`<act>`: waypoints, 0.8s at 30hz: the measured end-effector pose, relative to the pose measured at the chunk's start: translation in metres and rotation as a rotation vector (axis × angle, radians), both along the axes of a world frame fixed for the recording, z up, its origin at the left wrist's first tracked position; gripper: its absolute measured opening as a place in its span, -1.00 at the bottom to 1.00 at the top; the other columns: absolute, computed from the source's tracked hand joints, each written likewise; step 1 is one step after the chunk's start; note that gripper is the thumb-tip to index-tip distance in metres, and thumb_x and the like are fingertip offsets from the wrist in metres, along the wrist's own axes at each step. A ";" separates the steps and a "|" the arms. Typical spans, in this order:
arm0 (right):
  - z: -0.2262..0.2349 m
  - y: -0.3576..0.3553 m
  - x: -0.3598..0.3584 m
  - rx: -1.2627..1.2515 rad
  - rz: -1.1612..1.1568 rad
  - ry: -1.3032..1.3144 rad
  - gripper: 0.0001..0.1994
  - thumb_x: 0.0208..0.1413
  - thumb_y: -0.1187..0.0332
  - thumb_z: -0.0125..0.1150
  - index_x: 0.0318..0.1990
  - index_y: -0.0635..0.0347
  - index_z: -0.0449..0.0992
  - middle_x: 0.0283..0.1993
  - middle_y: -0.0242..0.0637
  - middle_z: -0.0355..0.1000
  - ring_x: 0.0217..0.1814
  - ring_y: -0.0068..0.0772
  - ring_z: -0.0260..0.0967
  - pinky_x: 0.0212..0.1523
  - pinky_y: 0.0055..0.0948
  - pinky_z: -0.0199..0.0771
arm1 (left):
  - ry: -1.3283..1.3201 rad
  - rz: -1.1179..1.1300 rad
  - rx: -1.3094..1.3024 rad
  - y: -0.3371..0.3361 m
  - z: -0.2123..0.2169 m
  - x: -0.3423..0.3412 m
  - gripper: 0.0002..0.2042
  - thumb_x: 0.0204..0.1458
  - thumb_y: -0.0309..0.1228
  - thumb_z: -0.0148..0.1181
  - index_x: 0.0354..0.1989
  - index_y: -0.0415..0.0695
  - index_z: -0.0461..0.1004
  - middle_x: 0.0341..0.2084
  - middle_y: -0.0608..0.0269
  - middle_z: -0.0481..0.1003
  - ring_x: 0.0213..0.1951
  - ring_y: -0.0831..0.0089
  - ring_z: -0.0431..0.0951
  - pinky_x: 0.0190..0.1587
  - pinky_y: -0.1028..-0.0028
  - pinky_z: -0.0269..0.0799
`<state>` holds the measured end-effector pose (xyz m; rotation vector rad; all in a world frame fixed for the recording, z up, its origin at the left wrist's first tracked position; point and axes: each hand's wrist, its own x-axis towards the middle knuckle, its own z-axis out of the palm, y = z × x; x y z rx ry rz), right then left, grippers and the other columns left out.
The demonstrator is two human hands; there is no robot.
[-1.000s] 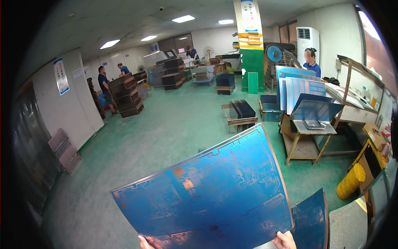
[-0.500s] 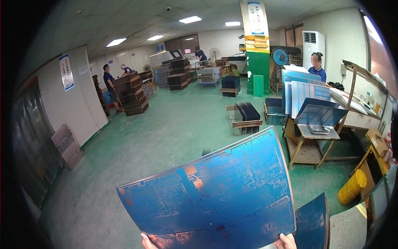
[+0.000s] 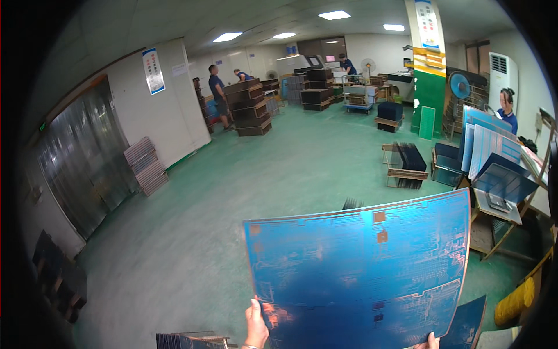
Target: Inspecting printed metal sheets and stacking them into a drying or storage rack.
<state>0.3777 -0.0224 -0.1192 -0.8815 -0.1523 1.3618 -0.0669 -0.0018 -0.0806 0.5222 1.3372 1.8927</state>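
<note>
We hold a large blue sheet [image 3: 360, 273] up in front of us by its lower edge. Our left hand [image 3: 256, 326] pinches that edge near the sheet's lower left corner, the thumb lying over the face turned toward us and the other fingers hidden behind it. Of our right hand [image 3: 429, 342] only the fingertips show at the bottom of the view, touching the lower edge near the right corner; we cannot tell how they grip.

The sheet stands nearly upright, its printed face toward us. Its long axis runs from the left hand across to the right hand and beyond, rising a little toward the right, so the upper right corner is the highest point. Fine copper-coloured lines and small squares cover the face.

Just past the right hand, lower down, a second blue sheet [image 3: 468, 323] shows one corner. Below the left hand sits a stack of thin plates [image 3: 189, 340]. Beyond the held sheet lies the green floor [image 3: 250, 192], with a wooden rack [image 3: 500, 200] of further blue sheets well off to the right.
</note>
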 end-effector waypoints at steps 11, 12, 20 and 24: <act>-0.040 -0.028 0.041 0.050 0.066 -1.027 -0.50 -0.01 0.38 0.12 0.14 0.23 0.24 -0.15 -0.05 0.24 -0.11 -0.15 0.21 -0.07 -0.29 0.25 | -0.006 -0.312 -0.060 -0.006 -0.007 0.013 -0.46 0.15 0.04 -0.31 -0.09 -0.24 0.34 -0.27 0.20 0.47 -0.28 0.51 0.48 -0.22 0.51 0.43; -0.039 -0.030 0.042 0.038 0.069 -1.006 -0.51 0.00 0.40 0.09 0.14 0.21 0.23 -0.13 -0.04 0.24 -0.09 -0.15 0.21 -0.06 -0.29 0.24 | 0.004 -0.301 -0.061 -0.005 -0.009 0.016 -0.44 0.14 0.06 -0.33 -0.06 -0.24 0.32 -0.24 0.21 0.46 -0.24 0.51 0.47 -0.19 0.51 0.41; -0.035 -0.008 0.041 0.095 -0.060 -0.533 -0.58 0.06 0.38 0.08 0.07 0.34 0.24 0.01 -0.07 0.27 0.02 -0.22 0.26 0.02 -0.24 0.29 | -0.096 -0.380 -0.068 0.007 0.042 0.044 -0.35 0.15 0.10 -0.48 0.05 -0.23 0.27 -0.11 0.27 0.39 -0.12 0.56 0.38 -0.11 0.54 0.30; -0.027 0.001 0.041 0.144 -0.063 -0.090 -0.60 0.13 0.33 0.01 0.09 0.31 0.19 0.12 -0.16 0.21 0.10 -0.30 0.24 0.07 -0.28 0.32 | -0.098 -0.438 -0.089 0.014 0.033 0.040 -0.33 0.12 0.14 -0.48 0.07 -0.22 0.26 -0.14 0.23 0.44 -0.11 0.49 0.42 -0.04 0.48 0.31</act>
